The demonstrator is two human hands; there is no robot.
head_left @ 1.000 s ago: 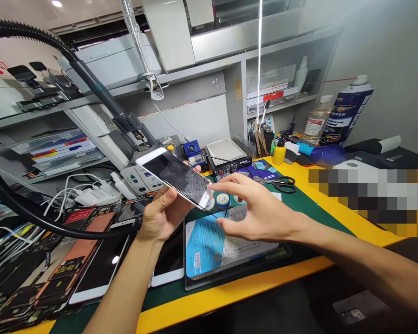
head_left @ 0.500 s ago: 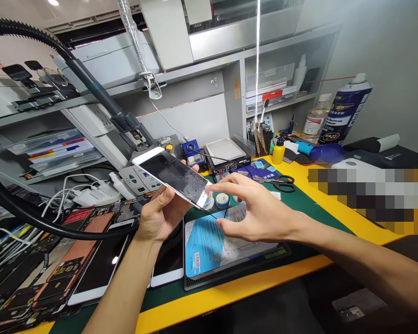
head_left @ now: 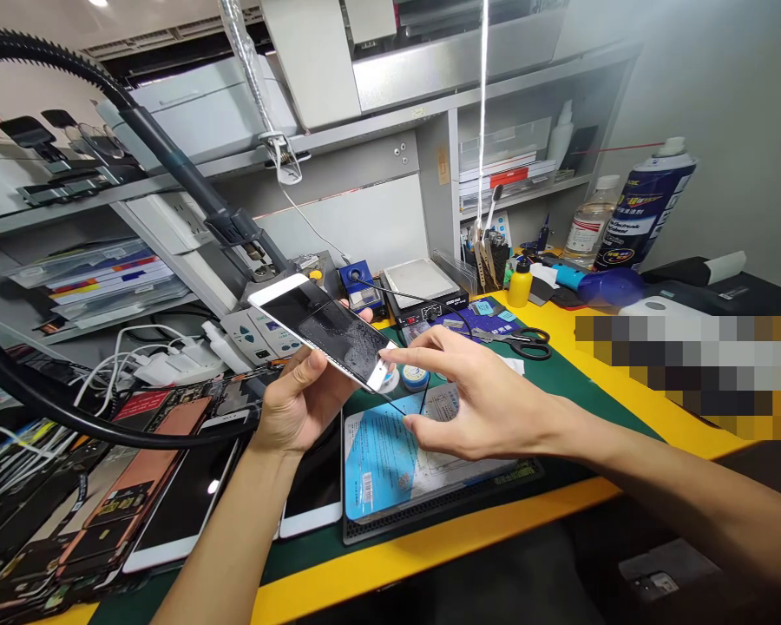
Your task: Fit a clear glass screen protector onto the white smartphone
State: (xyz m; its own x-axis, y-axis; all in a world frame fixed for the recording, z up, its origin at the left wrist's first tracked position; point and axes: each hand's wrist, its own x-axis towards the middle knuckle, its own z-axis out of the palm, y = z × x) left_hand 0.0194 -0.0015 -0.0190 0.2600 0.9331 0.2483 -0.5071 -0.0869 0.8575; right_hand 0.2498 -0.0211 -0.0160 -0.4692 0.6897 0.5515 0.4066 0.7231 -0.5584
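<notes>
My left hand is wrapped round a white smartphone, held tilted above the bench. Its dark screen is marked with specks and smears towards the lower right end. My right hand has its fingers apart and holds nothing; the index fingertip touches the screen near the white lower border. The thumb stays well away from the phone. Underneath lies a blue and white printed packet on a black mat. Another white phone rests on the bench, partly hidden by my left forearm.
Opened phones and parts crowd the left side, with a white-framed phone beside them. A black flexible arm reaches in from the upper left. Behind are scissors, a yellow bottle and a spray can.
My right index finger has slid slightly left from the phone's edge onto its screen. The specks there now look more smeared. My left hand and the phone have hardly moved.
</notes>
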